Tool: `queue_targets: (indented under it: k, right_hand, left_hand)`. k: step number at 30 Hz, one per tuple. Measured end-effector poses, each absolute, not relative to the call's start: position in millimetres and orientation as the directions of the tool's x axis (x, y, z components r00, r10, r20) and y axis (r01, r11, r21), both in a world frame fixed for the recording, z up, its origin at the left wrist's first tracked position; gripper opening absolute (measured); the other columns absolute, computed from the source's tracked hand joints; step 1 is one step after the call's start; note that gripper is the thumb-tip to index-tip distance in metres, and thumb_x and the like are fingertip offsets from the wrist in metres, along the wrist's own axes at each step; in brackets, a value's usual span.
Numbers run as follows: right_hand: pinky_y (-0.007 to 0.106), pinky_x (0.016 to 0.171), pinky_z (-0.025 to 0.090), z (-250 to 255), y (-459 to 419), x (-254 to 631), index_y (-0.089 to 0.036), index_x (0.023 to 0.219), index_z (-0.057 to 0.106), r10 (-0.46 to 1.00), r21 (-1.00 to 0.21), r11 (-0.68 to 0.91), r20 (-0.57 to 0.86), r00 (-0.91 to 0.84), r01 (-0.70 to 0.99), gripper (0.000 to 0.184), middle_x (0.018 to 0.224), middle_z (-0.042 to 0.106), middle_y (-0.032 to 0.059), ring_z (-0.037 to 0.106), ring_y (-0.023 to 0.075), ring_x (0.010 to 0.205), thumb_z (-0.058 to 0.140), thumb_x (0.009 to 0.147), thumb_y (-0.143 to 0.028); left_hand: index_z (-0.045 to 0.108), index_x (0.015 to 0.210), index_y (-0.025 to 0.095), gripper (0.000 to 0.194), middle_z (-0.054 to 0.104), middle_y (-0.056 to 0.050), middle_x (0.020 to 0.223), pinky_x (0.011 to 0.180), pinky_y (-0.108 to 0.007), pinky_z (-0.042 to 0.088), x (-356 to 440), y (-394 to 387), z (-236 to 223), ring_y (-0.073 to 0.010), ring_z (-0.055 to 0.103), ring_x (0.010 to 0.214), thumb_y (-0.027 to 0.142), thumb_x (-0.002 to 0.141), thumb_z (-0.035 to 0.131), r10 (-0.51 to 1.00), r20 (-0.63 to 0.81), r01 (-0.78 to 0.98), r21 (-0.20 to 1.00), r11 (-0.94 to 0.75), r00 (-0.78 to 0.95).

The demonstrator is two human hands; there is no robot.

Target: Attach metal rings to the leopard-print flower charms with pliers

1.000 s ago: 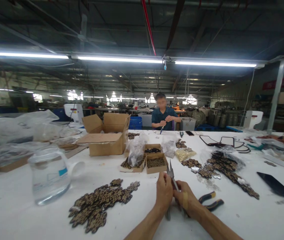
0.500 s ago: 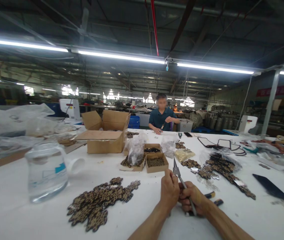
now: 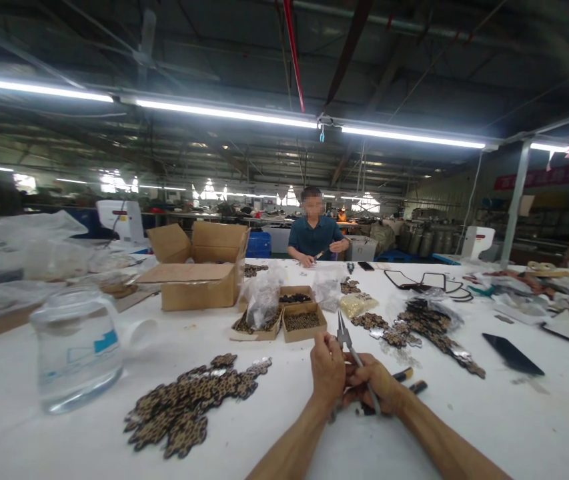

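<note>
My right hand (image 3: 378,385) is wrapped round the long-nose pliers (image 3: 343,333), whose narrow jaws point up and away, slightly parted. Close against it, my left hand (image 3: 327,370) is closed in a pinch; whatever sits in its fingers is too small or hidden to make out. Two dark, yellow-tipped handles (image 3: 411,381) lie on the table beside my right wrist. To the left of my hands spreads a pile of scalloped, leopard-patterned pieces (image 3: 179,407). Just beyond my left hand stands a small cardboard box (image 3: 305,333) of tiny brass-coloured parts.
A clear water jug (image 3: 77,363) stands at the left, and an open carton (image 3: 201,297) behind it. More patterned pieces (image 3: 434,333) lie at the right near a dark flat panel (image 3: 513,353). Across the white table (image 3: 264,447) sits a co-worker (image 3: 317,233).
The view has turned slightly right, so the scene sits further left. My hands stay together, with the pliers still in my right hand.
</note>
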State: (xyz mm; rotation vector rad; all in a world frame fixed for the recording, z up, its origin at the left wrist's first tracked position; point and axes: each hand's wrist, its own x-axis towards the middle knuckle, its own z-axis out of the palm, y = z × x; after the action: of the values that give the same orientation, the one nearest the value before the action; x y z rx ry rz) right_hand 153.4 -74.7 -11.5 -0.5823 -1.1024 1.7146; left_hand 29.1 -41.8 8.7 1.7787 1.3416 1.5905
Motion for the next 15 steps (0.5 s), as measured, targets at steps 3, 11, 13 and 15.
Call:
queue_targets:
  k: [3, 11, 13, 15]
  right_hand:
    - [0.031, 0.064, 0.053, -8.6, -75.5, 155.4, -0.014, 0.113, 0.062, 0.887, -0.862, -0.128, 0.122, -0.445, -0.491, 0.054, 0.086, 0.069, 0.0080, 0.065, 0.0188, 0.073, 0.059, 0.059, -0.008]
    - [0.028, 0.059, 0.050, -12.3, -77.2, 163.4, -0.013, 0.118, 0.060, 0.888, -0.853, -0.126, 0.131, -0.441, -0.506, 0.055, 0.105, 0.068, 0.0146, 0.063, 0.0186, 0.078, 0.060, 0.063, -0.010]
    - [0.025, 0.055, 0.048, -16.4, -76.0, 164.7, -0.013, 0.118, 0.060, 0.883, -0.846, -0.145, 0.123, -0.452, -0.514, 0.056, 0.107, 0.068, 0.0150, 0.062, 0.0165, 0.072, 0.059, 0.062, -0.009]
    - [0.026, 0.054, 0.049, -20.1, -74.7, 165.5, -0.013, 0.119, 0.060, 0.868, -0.844, -0.173, 0.113, -0.483, -0.508, 0.057, 0.110, 0.068, 0.0159, 0.062, 0.0157, 0.070, 0.058, 0.062, -0.008]
  left_hand:
    - [0.048, 0.086, 0.021, 0.020, 0.063, -0.002, 0.079, 0.066, -0.027, 0.047, 21.3, -34.5, 10.8, -0.0157, 0.060, 0.072, 0.035, 0.093, 0.036, 0.876, 0.477, 0.234, 0.861, -0.451, -0.068]
    - [0.053, 0.086, 0.016, 0.020, 0.067, -0.009, 0.091, 0.052, -0.023, 0.050, 4.2, -10.0, 12.6, -0.0155, 0.064, 0.073, 0.035, 0.085, 0.048, 0.931, 0.366, -0.091, 0.927, -0.365, -0.005]
    - [0.051, 0.084, 0.016, 0.020, 0.067, -0.009, 0.092, 0.050, -0.022, 0.049, 0.7, -6.3, 11.8, -0.0146, 0.064, 0.072, 0.036, 0.084, 0.050, 0.926, 0.378, -0.095, 0.921, -0.377, -0.005]
    - [0.050, 0.083, 0.017, 0.019, 0.067, -0.008, 0.088, 0.048, -0.020, 0.048, -1.4, -3.6, 10.3, -0.0141, 0.063, 0.070, 0.036, 0.082, 0.052, 0.921, 0.390, -0.092, 0.917, -0.389, -0.001]
